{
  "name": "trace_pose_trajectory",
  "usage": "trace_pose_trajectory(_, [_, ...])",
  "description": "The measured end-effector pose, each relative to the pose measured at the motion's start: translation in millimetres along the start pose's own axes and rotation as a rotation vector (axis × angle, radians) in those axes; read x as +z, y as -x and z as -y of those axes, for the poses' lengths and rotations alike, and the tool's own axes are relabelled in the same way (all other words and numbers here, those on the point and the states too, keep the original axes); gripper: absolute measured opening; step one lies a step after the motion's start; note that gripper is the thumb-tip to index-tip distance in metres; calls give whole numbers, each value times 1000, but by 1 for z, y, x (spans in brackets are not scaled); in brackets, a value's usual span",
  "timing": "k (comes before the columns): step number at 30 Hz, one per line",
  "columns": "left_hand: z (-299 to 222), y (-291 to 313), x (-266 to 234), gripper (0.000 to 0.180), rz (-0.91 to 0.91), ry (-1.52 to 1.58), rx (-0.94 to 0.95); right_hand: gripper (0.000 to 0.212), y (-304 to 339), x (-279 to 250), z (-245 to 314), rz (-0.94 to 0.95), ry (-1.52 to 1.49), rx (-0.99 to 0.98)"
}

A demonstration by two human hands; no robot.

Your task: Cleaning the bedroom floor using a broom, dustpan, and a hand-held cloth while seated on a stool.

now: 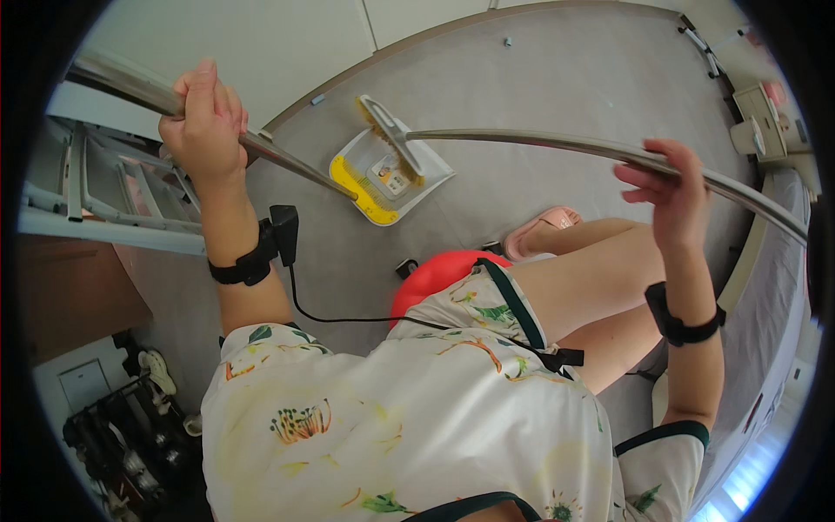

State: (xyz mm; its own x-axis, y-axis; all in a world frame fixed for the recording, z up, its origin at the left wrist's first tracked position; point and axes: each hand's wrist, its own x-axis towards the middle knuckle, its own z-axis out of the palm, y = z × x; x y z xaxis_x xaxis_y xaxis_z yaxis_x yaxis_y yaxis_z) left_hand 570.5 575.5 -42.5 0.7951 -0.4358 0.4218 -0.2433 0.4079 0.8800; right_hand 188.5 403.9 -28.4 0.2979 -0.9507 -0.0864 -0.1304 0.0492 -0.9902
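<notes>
My left hand (207, 130) is closed round the metal pole of a dustpan (370, 204), upper left. The pan is grey with a yellow band along one side and a label inside, and it rests on the floor. Over the pan lies the grey head of a broom (390, 129), its yellowish bristles touching or close above the pan's inside. From that head a long metal stick runs right to my right hand (677, 191), whose fingers curl loosely over it. Any sweepings in the pan are too small to make out.
A folded metal ladder (130, 187) leans at the left, above a shoe rack (130, 452). I sit on a red seat (439, 278) with wheels. Small bluish bits (508, 41) lie on the grey floor. At the right stands a bed (770, 287); a small cabinet (761, 109) is beyond.
</notes>
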Motion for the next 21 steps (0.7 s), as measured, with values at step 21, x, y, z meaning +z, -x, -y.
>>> trace_pose_trajectory(21, [-98,35,-188,31,18,-125,-98,28,12,-12,-1,203,407,-82])
